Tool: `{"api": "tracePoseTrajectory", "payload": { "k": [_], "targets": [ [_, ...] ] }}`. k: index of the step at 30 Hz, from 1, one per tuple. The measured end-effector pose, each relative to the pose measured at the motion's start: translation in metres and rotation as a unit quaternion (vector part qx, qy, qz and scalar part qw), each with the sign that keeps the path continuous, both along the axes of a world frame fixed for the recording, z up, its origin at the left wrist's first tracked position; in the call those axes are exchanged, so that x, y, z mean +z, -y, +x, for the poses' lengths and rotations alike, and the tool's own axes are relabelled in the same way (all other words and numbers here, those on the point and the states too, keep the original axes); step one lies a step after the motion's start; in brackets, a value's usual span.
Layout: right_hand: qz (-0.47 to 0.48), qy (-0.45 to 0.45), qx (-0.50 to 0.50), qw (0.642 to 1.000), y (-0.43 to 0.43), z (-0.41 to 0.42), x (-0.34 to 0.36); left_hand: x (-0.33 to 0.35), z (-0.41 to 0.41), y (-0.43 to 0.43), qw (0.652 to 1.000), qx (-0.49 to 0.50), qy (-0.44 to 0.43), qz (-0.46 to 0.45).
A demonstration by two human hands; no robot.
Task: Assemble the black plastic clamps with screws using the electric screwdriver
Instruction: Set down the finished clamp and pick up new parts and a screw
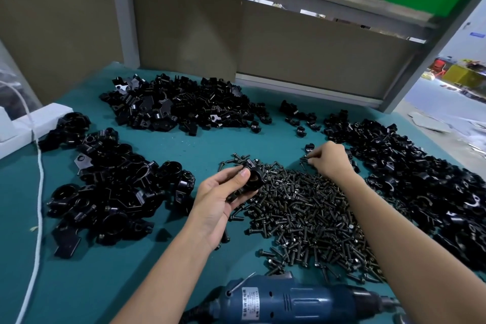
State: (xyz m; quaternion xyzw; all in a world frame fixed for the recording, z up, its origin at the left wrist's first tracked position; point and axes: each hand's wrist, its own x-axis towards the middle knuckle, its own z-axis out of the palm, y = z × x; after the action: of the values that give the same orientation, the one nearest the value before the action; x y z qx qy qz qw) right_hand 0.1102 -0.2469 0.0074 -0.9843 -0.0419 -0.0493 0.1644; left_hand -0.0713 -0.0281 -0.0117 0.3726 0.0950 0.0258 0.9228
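Note:
My left hand (223, 192) holds a black plastic clamp (251, 179) above the near edge of the screw pile, thumb on top of it. My right hand (330, 160) reaches to the far side of the dark screw pile (302, 213) and pinches a screw (305, 158) between thumb and fingertips. The blue electric screwdriver (294, 300) lies on its side at the front edge of the teal table (110, 281), untouched, under my right forearm.
Heaps of black clamp parts lie at the left (110, 192), back centre (178, 108) and right (426, 181). A white cord (39, 192) runs down the left side past a white box (23, 126). Brown panels wall off the back.

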Motion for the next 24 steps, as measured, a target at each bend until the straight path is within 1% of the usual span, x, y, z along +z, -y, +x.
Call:
{"api": "tracePoseTrajectory", "payload": {
  "k": [2, 4, 9, 11, 13, 17, 19, 20, 21, 22, 23, 24],
  "targets": [
    [-0.027, 0.005, 0.016, 1.0, 0.008, 0.0, 0.0, -0.001, 0.0, 0.0, 1.0, -0.002, 0.002, 0.005],
    [-0.077, 0.0, 0.046, 0.996, 0.012, -0.002, 0.0, -0.001, -0.001, 0.0, 1.0, -0.009, 0.005, 0.009],
    [-0.192, 0.012, 0.086, 0.978, 0.009, -0.005, 0.007, -0.001, 0.0, -0.001, 1.0, -0.013, 0.006, 0.007],
    [-0.264, 0.031, 0.105, 0.958, 0.005, -0.008, 0.009, -0.001, 0.0, -0.002, 1.0, -0.014, 0.007, 0.012],
    [-0.344, 0.039, 0.128, 0.929, 0.001, -0.011, 0.009, -0.001, 0.0, -0.001, 1.0, -0.012, 0.006, 0.013],
    [-0.406, 0.024, 0.159, 0.9, -0.004, -0.013, 0.012, -0.001, 0.001, -0.001, 1.0, -0.013, 0.001, 0.01],
    [-0.419, 0.013, 0.184, 0.889, -0.005, -0.016, 0.013, -0.001, 0.0, -0.001, 1.0, -0.011, -0.004, 0.004],
    [-0.416, 0.014, 0.193, 0.888, -0.006, -0.017, 0.014, -0.001, 0.0, -0.002, 1.0, -0.009, -0.006, 0.0],
    [-0.399, 0.019, 0.195, 0.896, -0.005, -0.019, 0.015, -0.001, 0.0, -0.002, 1.0, -0.006, -0.008, -0.005],
    [-0.367, 0.027, 0.189, 0.91, -0.006, -0.02, 0.016, 0.0, 0.0, -0.002, 1.0, -0.003, -0.009, -0.01],
    [-0.302, 0.036, 0.188, 0.934, -0.007, -0.022, 0.018, 0.0, 0.0, -0.002, 1.0, 0.0, -0.01, -0.016],
    [-0.208, 0.052, 0.185, 0.959, -0.009, -0.025, 0.02, 0.001, 0.0, -0.002, 1.0, 0.003, -0.011, -0.023]
  ]
}}
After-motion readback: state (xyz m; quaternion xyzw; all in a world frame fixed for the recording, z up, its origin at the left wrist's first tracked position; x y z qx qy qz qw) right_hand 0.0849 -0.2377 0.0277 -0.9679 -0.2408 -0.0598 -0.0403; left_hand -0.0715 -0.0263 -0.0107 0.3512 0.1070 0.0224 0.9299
